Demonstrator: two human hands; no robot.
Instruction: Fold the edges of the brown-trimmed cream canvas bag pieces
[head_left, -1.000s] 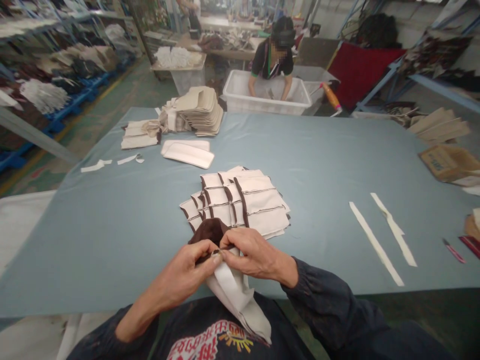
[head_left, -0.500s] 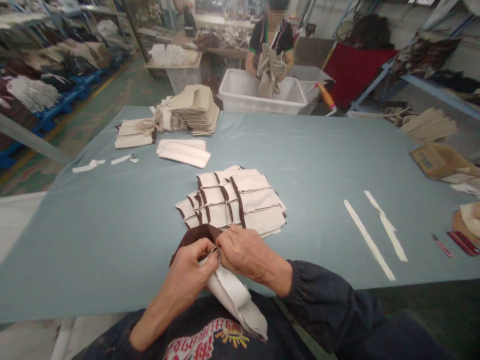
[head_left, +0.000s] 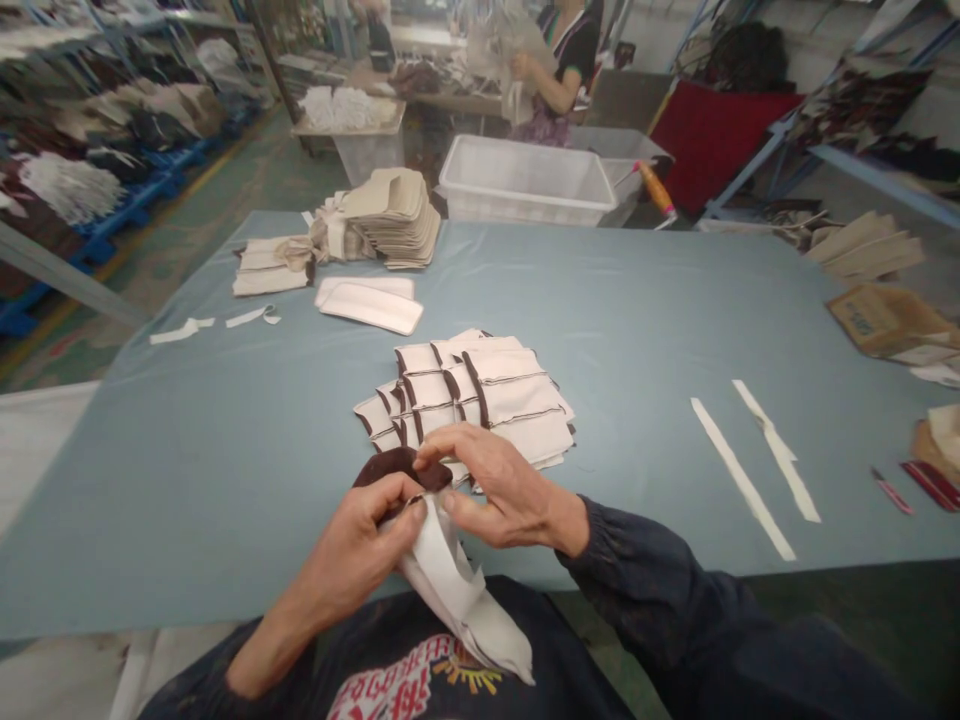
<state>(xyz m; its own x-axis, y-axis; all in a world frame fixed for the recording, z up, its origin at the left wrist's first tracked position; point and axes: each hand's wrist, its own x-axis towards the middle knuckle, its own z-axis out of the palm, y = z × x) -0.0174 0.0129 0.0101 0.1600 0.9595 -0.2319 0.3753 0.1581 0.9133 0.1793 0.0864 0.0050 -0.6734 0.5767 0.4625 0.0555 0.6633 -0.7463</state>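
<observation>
Cream fabric piece (head_left: 480, 625) with a dark brown end hangs from the person's hands at the near edge of the table (head_left: 630, 330), its cream length sloping down in front of the dark, printed clothing (head_left: 420, 680). The left hand (head_left: 364, 545) pinches it closely between thumb and fingers, where the cream part meets the brown. The right hand (head_left: 499, 490) is partly open, thumb and fingers parted around the brown end; whether the fingertips press on it, I cannot tell. A loose white band (head_left: 442, 560) curves along the cream part.

Just beyond the hands lies a spread, overlapping pile of cream pieces (head_left: 525, 400) with dark brown edges. To its right, well apart, two pale strips (head_left: 742, 478) lie lengthwise, with a small pink-handled tool (head_left: 892, 492) and a dark red item (head_left: 930, 485) near the table's right side.

Farther off to the left are short white scraps (head_left: 182, 331) and two flat, overlapping cream panels (head_left: 371, 305). Behind these panels stand a thick beige stack (head_left: 405, 220) and, beside it, a gathered fabric bundle (head_left: 277, 265).

Beyond the table's far edge sits a white tub (head_left: 525, 180). Behind it another person (head_left: 566, 80) holds up pale, blurred cloth (head_left: 510, 50).
</observation>
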